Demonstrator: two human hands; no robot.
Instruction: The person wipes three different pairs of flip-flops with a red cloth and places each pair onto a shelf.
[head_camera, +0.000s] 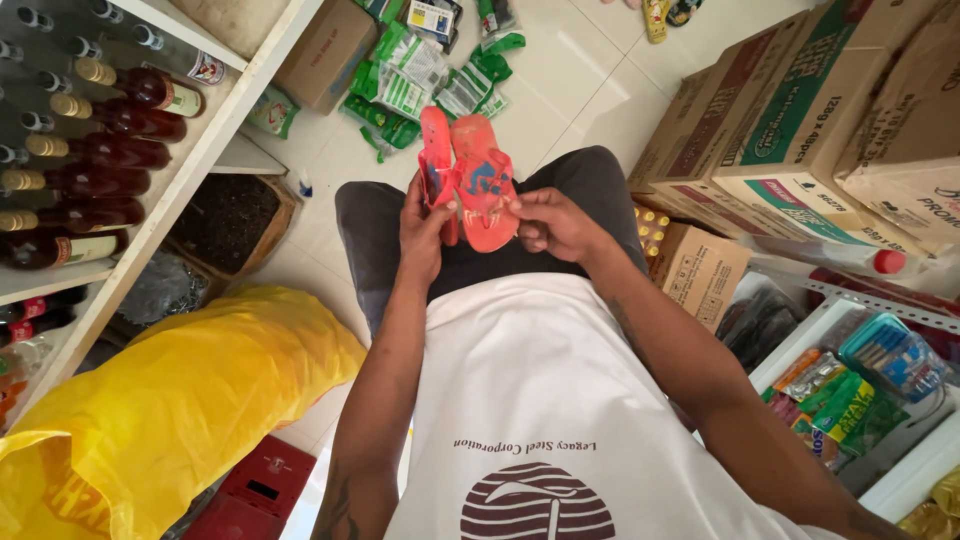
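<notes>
I hold a pair of small red flip-flop sandals with blue prints on the soles, raised in front of my lap. My left hand grips the left edge of the pair, thumb across one sole. My right hand pinches the right side of the other sandal near its lower end. The two sandals stand upright and overlap, soles facing me. Below them are my dark trousers and white shirt.
A white shelf with dark bottles runs at left. A large yellow plastic bag lies lower left beside a red crate. Stacked cardboard boxes fill the right. Green packets lie on the tiled floor ahead. Snack packets sit in a white tray.
</notes>
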